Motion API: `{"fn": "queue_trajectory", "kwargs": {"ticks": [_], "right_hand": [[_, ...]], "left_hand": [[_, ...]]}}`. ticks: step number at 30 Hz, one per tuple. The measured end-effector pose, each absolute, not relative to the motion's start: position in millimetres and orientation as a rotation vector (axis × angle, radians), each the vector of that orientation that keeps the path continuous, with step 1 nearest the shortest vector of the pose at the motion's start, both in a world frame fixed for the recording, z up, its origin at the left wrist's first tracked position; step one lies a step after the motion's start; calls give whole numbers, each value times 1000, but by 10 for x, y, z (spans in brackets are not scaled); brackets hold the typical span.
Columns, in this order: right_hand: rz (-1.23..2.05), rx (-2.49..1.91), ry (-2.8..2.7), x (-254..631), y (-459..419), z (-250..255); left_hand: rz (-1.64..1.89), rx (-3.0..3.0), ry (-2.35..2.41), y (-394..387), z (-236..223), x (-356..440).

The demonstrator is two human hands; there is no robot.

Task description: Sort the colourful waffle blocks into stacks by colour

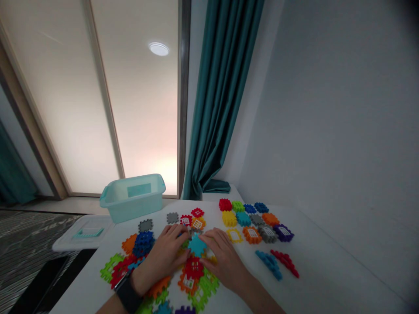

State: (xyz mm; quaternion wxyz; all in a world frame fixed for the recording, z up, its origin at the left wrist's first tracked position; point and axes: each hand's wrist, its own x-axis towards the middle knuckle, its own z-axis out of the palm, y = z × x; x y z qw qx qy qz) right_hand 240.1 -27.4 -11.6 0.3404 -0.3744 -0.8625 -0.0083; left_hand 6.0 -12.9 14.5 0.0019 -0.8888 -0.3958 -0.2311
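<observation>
A light blue notched plastic tile (197, 245) is between my two hands, above other loose tiles. My left hand (167, 247), with a dark watch on the wrist, grips the tile's left side with curled fingers and thumb. From the right, my right hand (222, 257) has its fingertips on the tile's upper right edge and its thumb lower down. Just below lie a red window tile (194, 267) and an orange tile (187, 282). Green tiles (204, 290) spread beneath my right hand. My fingers partly hide the pieces under the blue tile.
Sorted stacks, including yellow tiles (229, 218) and purple tiles (283, 233), stand at the right. Long blue (269, 264) and red pieces (284, 263) lie nearer. A dark blue pile (144, 243) sits left. Behind are a teal bin (135, 205) and its clear lid (81, 233).
</observation>
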Motion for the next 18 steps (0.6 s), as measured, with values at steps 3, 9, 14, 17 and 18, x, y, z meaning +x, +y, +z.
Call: {"fn": "queue_trajectory", "kwargs": {"ticks": [3,9,14,17,18], "right_hand": [[-15,-958,-2252,2385,-272,-116],[21,-906,-2292,2383,-269,-85],[28,-934,-2306,2386,-273,-104],[33,-947,-2304,2394,-268,-108],[39,-941,-2311,2396,-267,-104]], "left_hand": [[-702,-2768,-1248,-106,146,34],[-679,-2785,-1179,-41,151,-49],[-692,-2791,-1129,-20,158,-92],[-687,-2794,-1125,-38,181,-82],[-683,-2798,-1125,-43,186,-76]]}}
